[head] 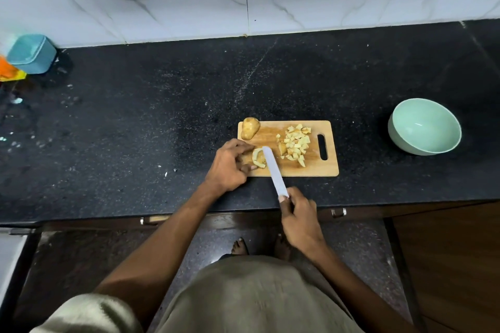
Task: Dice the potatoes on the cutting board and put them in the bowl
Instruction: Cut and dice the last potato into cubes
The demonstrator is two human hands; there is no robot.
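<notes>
Gripping the knife (273, 169), right hand (299, 220) cuts potato slices (259, 157) the left hand (230, 163) pinches; bowl (424, 127) holds nothing.

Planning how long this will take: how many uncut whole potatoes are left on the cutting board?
1. The whole potato lies at the far left corner of the cutting board. The left hand holds a partly cut piece, and may hide more of it.

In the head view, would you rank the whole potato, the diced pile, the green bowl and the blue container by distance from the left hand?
From the left hand:
1. Whole potato, board's far-left corner.
2. Diced pile, board's right.
3. Green bowl, far right.
4. Blue container, far left.
</notes>
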